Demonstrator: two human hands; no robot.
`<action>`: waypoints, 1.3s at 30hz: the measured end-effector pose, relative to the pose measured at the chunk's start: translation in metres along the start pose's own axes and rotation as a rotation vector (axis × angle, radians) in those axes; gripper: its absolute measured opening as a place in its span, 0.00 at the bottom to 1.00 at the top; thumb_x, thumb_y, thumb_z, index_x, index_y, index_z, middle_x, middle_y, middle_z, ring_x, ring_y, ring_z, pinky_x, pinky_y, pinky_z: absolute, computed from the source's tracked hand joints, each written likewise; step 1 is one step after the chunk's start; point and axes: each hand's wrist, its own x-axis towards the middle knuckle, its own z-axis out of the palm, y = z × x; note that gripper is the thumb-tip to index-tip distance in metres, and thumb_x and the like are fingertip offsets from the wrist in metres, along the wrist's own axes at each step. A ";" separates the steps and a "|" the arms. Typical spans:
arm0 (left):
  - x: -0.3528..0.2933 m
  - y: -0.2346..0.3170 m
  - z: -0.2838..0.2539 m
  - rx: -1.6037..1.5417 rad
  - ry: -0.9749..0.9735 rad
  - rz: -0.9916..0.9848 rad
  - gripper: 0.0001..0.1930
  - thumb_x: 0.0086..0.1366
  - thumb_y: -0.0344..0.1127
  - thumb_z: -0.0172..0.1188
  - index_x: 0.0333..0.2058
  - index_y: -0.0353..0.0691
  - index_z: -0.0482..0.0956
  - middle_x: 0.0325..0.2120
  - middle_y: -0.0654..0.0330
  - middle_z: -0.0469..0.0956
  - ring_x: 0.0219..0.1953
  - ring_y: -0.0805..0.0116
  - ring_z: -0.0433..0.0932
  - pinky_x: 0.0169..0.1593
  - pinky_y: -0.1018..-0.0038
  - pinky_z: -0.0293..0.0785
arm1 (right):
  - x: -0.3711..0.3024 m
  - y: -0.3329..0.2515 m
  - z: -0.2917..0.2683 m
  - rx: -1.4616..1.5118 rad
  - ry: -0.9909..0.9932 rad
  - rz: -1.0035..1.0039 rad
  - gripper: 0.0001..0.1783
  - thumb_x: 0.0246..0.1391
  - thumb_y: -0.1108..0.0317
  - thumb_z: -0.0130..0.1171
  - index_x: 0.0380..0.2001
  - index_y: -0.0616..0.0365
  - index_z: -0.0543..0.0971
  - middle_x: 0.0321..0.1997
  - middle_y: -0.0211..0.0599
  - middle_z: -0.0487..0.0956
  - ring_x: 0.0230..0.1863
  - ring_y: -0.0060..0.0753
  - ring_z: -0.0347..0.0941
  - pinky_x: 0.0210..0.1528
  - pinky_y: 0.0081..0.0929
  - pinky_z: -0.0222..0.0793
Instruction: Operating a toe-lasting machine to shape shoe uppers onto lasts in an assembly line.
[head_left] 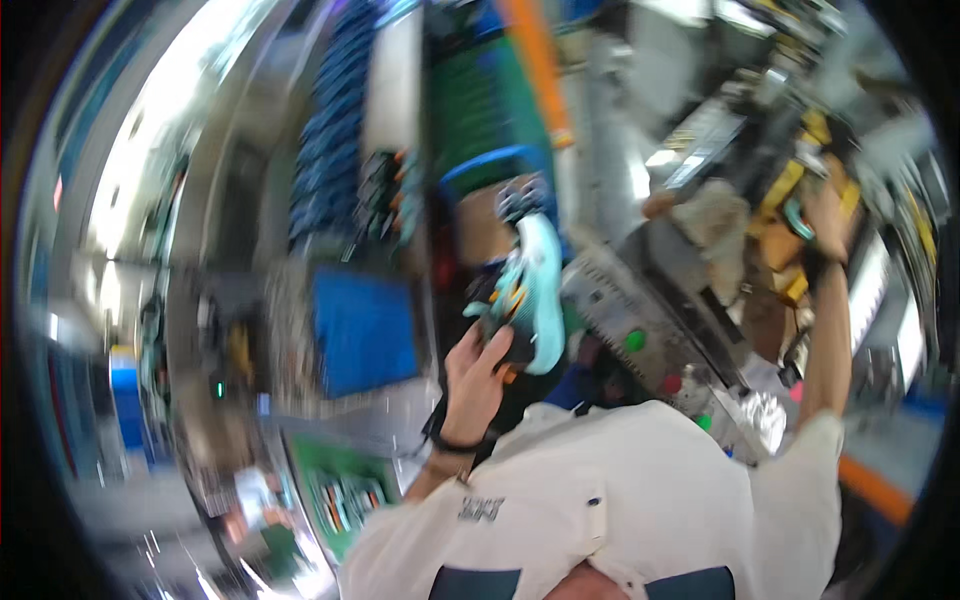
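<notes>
My left hand [473,392] grips a sneaker [542,285] by its dark collar, with the thumb on top. The shoe has a thick teal and white sole, a dark upper and orange accents. It is held tilted in front of my chest. My right arm stretches far to the right, where my right hand [828,220] is at a machine with yellow parts [783,188]. A small teal piece [797,218] shows beside that hand. Motion blur smears the right fingers, so their hold cannot be made out.
A metal control panel with a green button [635,341] stands right of the shoe. Beyond the shoe are a blue-rimmed bin [490,160], a green belt [478,95] and an orange bar [538,65]. A blue panel [363,328] and a green tray of shoe parts [345,480] lie left.
</notes>
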 end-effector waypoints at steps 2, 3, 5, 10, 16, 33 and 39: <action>-0.013 -0.021 -0.028 -0.018 0.134 0.033 0.19 0.67 0.31 0.55 0.53 0.30 0.70 0.42 0.59 0.77 0.41 0.73 0.77 0.43 0.78 0.73 | -0.062 -0.104 -0.028 -0.016 -0.019 -0.184 0.13 0.59 0.64 0.50 0.38 0.60 0.79 0.32 0.51 0.80 0.36 0.54 0.77 0.35 0.47 0.70; -0.018 -0.031 -0.039 -0.042 0.178 0.061 0.18 0.66 0.31 0.55 0.52 0.29 0.70 0.43 0.58 0.77 0.42 0.73 0.77 0.45 0.77 0.73 | -0.121 -0.179 -0.048 0.181 0.003 -0.178 0.11 0.58 0.65 0.51 0.36 0.60 0.78 0.27 0.47 0.79 0.33 0.52 0.77 0.35 0.45 0.70; -0.031 -0.050 -0.049 -0.132 0.220 0.085 0.17 0.66 0.31 0.56 0.51 0.28 0.72 0.43 0.57 0.78 0.43 0.72 0.77 0.49 0.76 0.73 | -0.191 -0.231 -0.024 0.393 -0.116 -0.397 0.08 0.55 0.69 0.55 0.36 0.60 0.77 0.28 0.46 0.78 0.33 0.50 0.76 0.35 0.42 0.69; -0.080 -0.097 -0.107 -0.357 0.411 0.093 0.14 0.63 0.30 0.60 0.43 0.26 0.76 0.35 0.59 0.79 0.36 0.72 0.78 0.44 0.75 0.74 | -0.272 -0.243 0.143 0.154 -0.189 -0.659 0.07 0.55 0.67 0.54 0.36 0.58 0.75 0.38 0.46 0.75 0.46 0.50 0.71 0.46 0.41 0.67; -0.142 -0.155 -0.231 -0.485 0.898 0.226 0.13 0.61 0.30 0.62 0.41 0.25 0.77 0.34 0.57 0.79 0.34 0.68 0.78 0.41 0.73 0.74 | -0.276 -0.246 0.187 0.067 -0.149 -0.665 0.09 0.58 0.66 0.50 0.35 0.59 0.75 0.37 0.50 0.74 0.44 0.56 0.71 0.48 0.45 0.66; -0.207 -0.269 -0.693 0.309 1.875 -0.233 0.32 0.52 0.39 0.66 0.52 0.32 0.63 0.45 0.39 0.74 0.46 0.41 0.75 0.49 0.55 0.72 | -0.321 -1.041 -0.081 0.624 -0.262 -1.684 0.13 0.56 0.69 0.59 0.43 0.64 0.77 0.36 0.38 0.81 0.36 0.28 0.76 0.42 0.25 0.71; -0.176 -0.242 -0.707 0.285 1.877 -0.289 0.37 0.55 0.42 0.64 0.60 0.39 0.58 0.49 0.41 0.72 0.46 0.40 0.76 0.48 0.52 0.73 | -0.491 -1.293 -0.055 0.366 -0.021 -1.971 0.31 0.54 0.52 0.61 0.53 0.62 0.69 0.49 0.51 0.76 0.48 0.41 0.74 0.53 0.32 0.67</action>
